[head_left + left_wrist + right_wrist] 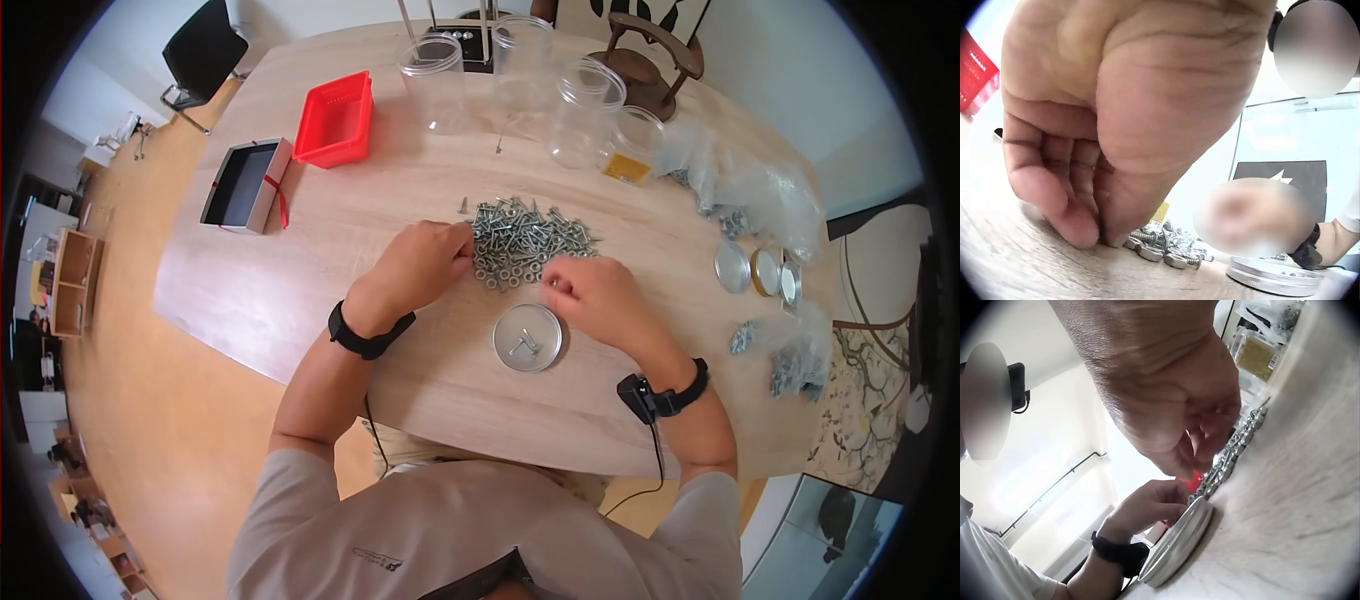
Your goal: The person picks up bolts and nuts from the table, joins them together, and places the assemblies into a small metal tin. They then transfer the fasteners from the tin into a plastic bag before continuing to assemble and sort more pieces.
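Note:
A heap of metal screws and nuts lies mid-table. My left hand is at the heap's left edge, its fingers curled and tips down at the tabletop. In the left wrist view, screws and nuts lie right beside the thumb, and nothing shows between thumb and fingers. At the heap's lower right, my right hand has thumb and fingers bent together; I cannot tell whether a small part is pinched there. A shallow round metal lid rests below the heap, beside the right hand, with several screws inside.
Toward the back stand a red basket, an open box and several clear jars. Plastic bags of hardware lie at the right, with round lids and another bag nearer. The table edge runs before my body.

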A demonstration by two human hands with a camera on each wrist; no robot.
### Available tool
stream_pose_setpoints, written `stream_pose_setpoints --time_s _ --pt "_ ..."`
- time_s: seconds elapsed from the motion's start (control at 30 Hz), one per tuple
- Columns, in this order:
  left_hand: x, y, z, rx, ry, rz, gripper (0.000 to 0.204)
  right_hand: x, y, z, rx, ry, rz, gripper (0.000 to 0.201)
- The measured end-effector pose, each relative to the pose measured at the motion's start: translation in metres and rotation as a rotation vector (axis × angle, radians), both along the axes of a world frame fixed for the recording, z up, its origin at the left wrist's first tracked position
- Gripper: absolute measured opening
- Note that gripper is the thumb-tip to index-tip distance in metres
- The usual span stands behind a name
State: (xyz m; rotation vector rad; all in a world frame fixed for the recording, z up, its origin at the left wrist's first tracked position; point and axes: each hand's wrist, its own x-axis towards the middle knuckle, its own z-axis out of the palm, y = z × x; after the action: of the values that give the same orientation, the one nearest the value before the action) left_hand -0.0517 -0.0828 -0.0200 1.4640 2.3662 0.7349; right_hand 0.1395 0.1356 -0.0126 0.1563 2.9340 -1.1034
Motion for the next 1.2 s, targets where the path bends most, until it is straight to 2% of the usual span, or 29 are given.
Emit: stream_pose_setpoints --time_s 0.1,0.2,0.3,0.47,0.57,0.67,0.7,0.8,0.83,0.9,0.93,0.97,1.0,1.1,1.2 --pt "-0.001 -0.002 -0.004 0.033 0.092 -0.01 0.01 -0.007 0.002 -0.007 0.088 0.267 -0.01 0.026" --pt "-0.002 -0.003 -0.006 0.03 0.143 -0.003 0.008 -0.015 0.003 -0.018 0.214 0.463 0.088 0.029" --pt "-0.002 -0.001 -0.009 0.009 0.187 0.029 0.007 -0.017 0.003 -0.025 0.311 0.456 0.12 0.029" --pt "0.0 -0.002 -0.005 0.034 0.173 0.072 0.009 -0.019 0.002 -0.031 0.24 0.429 0.077 0.022" --pt "0.006 -0.002 0.014 0.067 0.012 0.004 0.011 -0.021 0.003 -0.034 0.239 0.471 0.062 0.014" --pt "0.026 0.003 0.028 0.091 -0.231 -0.306 0.013 -0.022 0.004 -0.038 0.239 0.497 0.047 0.011" --pt "0.034 0.005 0.029 0.052 -0.241 -0.355 0.016 -0.022 0.004 -0.039 0.234 0.498 0.045 0.011" --pt "0.045 0.01 0.028 -0.045 -0.389 -0.357 0.017 -0.021 0.004 -0.036 0.216 0.515 0.033 0.011" --pt "0.043 0.01 0.031 -0.029 -0.351 -0.353 0.018 -0.02 0.005 -0.034 0.149 0.509 0.046 0.01" --pt "0.032 0.011 0.022 0.056 -0.233 -0.222 0.019 -0.017 0.006 -0.026 0.015 0.497 0.066 0.009" --pt "0.028 0.01 0.019 0.103 -0.176 -0.155 0.019 -0.013 0.006 -0.014 -0.037 0.384 0.141 0.01" --pt "0.024 0.01 0.019 0.052 -0.107 -0.095 0.021 -0.008 0.005 0.003 -0.088 0.269 0.217 0.011" --pt "0.022 0.009 0.016 0.048 -0.075 -0.096 0.022 -0.005 0.003 0.012 -0.138 0.153 0.295 0.013" --pt "0.019 0.007 0.009 0.019 -0.009 -0.095 0.022 -0.001 -0.004 0.011 -0.144 0.087 0.365 0.015" --pt "0.023 0.008 0.01 -0.018 0.009 -0.093 0.021 -0.002 0.002 0.002 0.068 0.221 0.171 0.014"
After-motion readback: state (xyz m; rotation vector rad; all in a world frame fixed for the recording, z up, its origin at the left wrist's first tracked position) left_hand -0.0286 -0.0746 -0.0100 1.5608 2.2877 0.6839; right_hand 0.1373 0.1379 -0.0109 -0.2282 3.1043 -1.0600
